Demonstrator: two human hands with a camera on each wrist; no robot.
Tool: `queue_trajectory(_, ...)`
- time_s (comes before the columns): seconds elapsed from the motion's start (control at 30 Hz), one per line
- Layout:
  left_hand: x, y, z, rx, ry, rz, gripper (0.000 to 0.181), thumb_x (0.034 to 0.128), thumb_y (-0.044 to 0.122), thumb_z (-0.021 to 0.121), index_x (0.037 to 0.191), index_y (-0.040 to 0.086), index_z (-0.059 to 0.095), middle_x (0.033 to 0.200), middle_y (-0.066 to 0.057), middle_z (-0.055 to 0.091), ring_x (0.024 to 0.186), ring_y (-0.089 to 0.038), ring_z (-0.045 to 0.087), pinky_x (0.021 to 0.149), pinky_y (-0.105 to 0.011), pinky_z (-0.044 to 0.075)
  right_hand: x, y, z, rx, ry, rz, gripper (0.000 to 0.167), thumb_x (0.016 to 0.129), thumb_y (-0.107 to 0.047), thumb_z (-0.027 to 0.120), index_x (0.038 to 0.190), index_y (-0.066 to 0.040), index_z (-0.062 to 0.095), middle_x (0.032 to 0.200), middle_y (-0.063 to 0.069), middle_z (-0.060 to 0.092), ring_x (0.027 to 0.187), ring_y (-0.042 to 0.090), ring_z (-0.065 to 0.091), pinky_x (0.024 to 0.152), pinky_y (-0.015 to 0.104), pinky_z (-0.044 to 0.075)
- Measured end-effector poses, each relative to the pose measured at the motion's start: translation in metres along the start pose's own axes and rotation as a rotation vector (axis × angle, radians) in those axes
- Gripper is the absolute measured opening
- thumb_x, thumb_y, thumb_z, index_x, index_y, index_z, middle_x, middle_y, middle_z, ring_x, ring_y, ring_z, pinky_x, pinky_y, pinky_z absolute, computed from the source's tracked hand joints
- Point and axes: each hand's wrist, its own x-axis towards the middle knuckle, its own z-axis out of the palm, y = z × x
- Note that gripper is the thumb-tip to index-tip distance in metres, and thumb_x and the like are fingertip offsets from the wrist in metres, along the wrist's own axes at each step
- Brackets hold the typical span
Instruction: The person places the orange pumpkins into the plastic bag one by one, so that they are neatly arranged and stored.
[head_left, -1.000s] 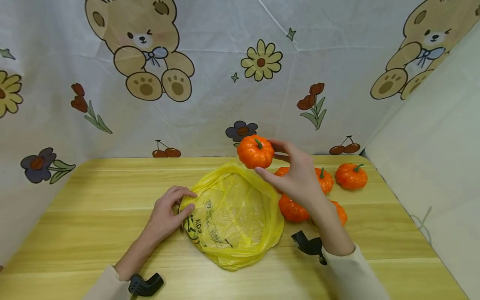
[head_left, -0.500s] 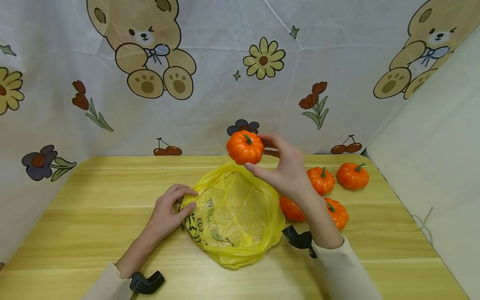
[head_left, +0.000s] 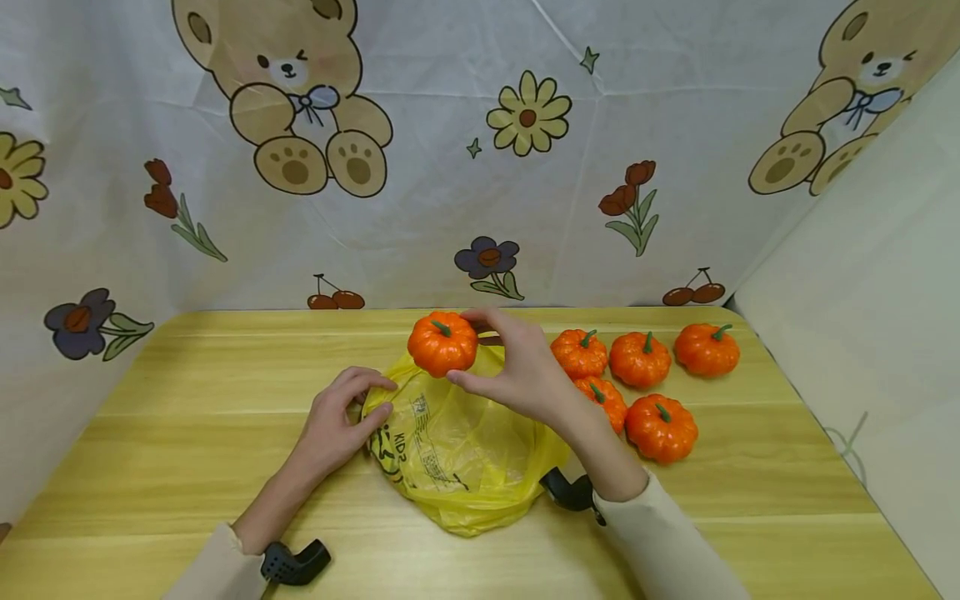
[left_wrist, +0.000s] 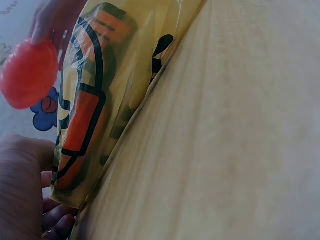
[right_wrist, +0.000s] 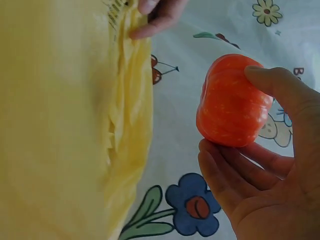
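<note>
My right hand (head_left: 525,367) grips a small orange pumpkin (head_left: 442,343) with a green stem, thumb on one side and fingers on the other. It is held above the far left rim of an open yellow plastic bag (head_left: 480,450); the right wrist view shows the pumpkin (right_wrist: 232,100) apart from the bag (right_wrist: 125,115). At the bag's left edge, my left hand (head_left: 337,425) holds the rim between thumb and fingers. The left wrist view shows that hand (left_wrist: 22,175) at the printed yellow plastic (left_wrist: 100,100), its fingertips partly hidden.
Several more pumpkins (head_left: 662,427) stand on the wooden table (head_left: 225,417) right of the bag, one partly behind my right forearm. A patterned cloth (head_left: 420,167) hangs behind the table, and a white panel (head_left: 885,317) borders the right side.
My right hand has carried the pumpkin left and, lately, down toward the bag, uncovering more of the pumpkins at the right. The left hand stays at the bag's rim.
</note>
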Motion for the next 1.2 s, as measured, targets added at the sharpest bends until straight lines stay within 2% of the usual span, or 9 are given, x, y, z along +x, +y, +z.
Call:
queue_trajectory(0.33, 0.0, -0.001, -0.001, 0.005, 0.0, 0.005, 0.025, 0.0918, 0.009, 0.079, 0.116, 0.013, 0.076, 0.119, 0.0, 0.07, 0.099, -0.017, 0.061, 0.082, -0.025, 0.045, -0.001, 0.006, 0.02, -0.002, -0.088, 0.014, 0.063, 0.083, -0.026, 0.09, 0.136, -0.007, 0.06, 0.134, 0.008, 0.069, 0.117, 0.024, 0.07, 0.102, 0.04, 0.057)
queue_trajectory(0.6, 0.0, 0.0, -0.001, 0.018, 0.001, -0.015, 0.028, 0.0901, 0.008, 0.08, 0.117, 0.013, 0.074, 0.118, 0.0, 0.071, 0.113, -0.02, 0.066, 0.098, -0.019, 0.045, -0.003, 0.011, 0.034, 0.004, -0.18, 0.02, 0.065, 0.083, -0.026, 0.091, 0.137, -0.008, 0.06, 0.133, 0.004, 0.069, 0.118, 0.021, 0.069, 0.102, 0.042, 0.057)
queue_trajectory(0.73, 0.0, 0.001, -0.002, 0.006, -0.003, -0.028, 0.03, 0.0889, 0.006, 0.079, 0.117, 0.014, 0.074, 0.118, -0.001, 0.07, 0.111, -0.02, 0.065, 0.096, -0.018, 0.044, -0.005, 0.015, 0.042, -0.031, -0.239, 0.027, 0.066, 0.083, -0.027, 0.091, 0.139, -0.008, 0.061, 0.133, 0.004, 0.069, 0.12, 0.021, 0.068, 0.104, 0.042, 0.055)
queue_trajectory(0.9, 0.0, 0.001, -0.002, -0.012, -0.014, -0.026, 0.032, 0.088, 0.002, 0.077, 0.117, 0.015, 0.074, 0.118, -0.001, 0.07, 0.114, -0.021, 0.065, 0.1, -0.017, 0.043, -0.007, 0.016, 0.047, -0.065, -0.303, 0.062, 0.068, 0.084, -0.028, 0.09, 0.142, -0.009, 0.06, 0.136, 0.004, 0.069, 0.122, 0.021, 0.066, 0.108, 0.041, 0.052)
queue_trajectory(1.2, 0.0, -0.001, -0.002, -0.013, -0.005, -0.03, 0.034, 0.0865, -0.002, 0.075, 0.117, 0.013, 0.074, 0.119, -0.002, 0.07, 0.113, -0.022, 0.065, 0.098, -0.016, 0.044, -0.01, 0.018, 0.051, -0.066, -0.331, 0.031, 0.072, 0.088, -0.028, 0.088, 0.15, -0.012, 0.054, 0.136, 0.002, 0.068, 0.122, 0.018, 0.064, 0.111, 0.041, 0.049)
